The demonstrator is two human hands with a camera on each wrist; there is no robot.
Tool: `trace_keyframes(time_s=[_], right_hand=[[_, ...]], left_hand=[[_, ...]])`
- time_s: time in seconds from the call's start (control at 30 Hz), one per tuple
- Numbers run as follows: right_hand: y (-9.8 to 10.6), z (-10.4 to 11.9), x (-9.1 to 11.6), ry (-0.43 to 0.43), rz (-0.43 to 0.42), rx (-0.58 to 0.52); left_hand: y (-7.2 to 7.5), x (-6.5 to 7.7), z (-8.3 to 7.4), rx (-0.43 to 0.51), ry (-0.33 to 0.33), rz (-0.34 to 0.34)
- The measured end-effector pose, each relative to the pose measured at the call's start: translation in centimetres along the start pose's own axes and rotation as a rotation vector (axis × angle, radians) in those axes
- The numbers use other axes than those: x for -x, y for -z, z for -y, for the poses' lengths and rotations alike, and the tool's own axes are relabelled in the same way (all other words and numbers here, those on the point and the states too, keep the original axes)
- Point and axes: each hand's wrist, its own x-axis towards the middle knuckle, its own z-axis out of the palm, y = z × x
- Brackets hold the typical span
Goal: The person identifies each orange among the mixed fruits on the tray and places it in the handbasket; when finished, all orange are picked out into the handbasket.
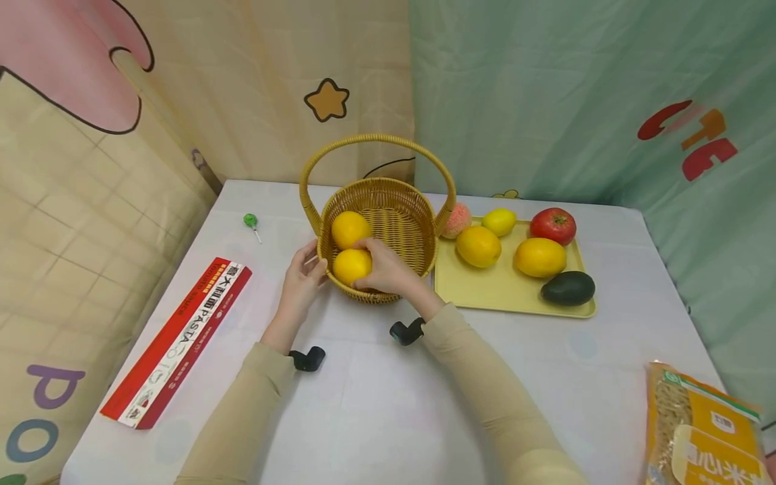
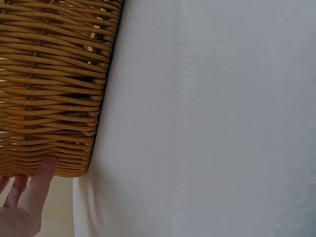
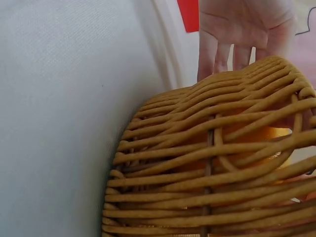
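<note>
The right grip [image 1: 388,269] is narrowed: thumb and fingers hold a yellow fruit [image 1: 348,267] inside the near-left part of a wicker basket [image 1: 388,192]. A second yellow fruit [image 1: 350,230] lies in the basket just beyond this grip, to its left. The left grip [image 1: 301,273] is wide, its extended fingers resting against the basket's outer left wall. Right of the right grip, a pale yellow tray [image 1: 503,296] carries two oval yellow fruits [image 1: 540,257], a lemon [image 1: 499,221], a red fruit [image 1: 552,226] and an avocado [image 1: 568,288]; a pink ball [image 1: 457,221] lies between tray and basket. Left of the left grip, a pasta box [image 1: 178,343] and a green lollipop [image 1: 250,219] lie on the worktop [image 1: 376,404].
</note>
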Motion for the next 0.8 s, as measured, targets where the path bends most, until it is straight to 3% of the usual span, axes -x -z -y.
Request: trace_keyframes(time_s=[0.47, 0.8], right_hand=[[0.3, -0.1, 0.1, -0.052, 0.018, -0.027], [2.2, 0.3, 2.3, -0.024, -0.028, -0.098]], left_hand=[[-0.2, 0.1, 0.1, -0.005, -0.004, -0.003], [-0.1, 0.0, 0.0, -0.007, -0.002, 0.0]])
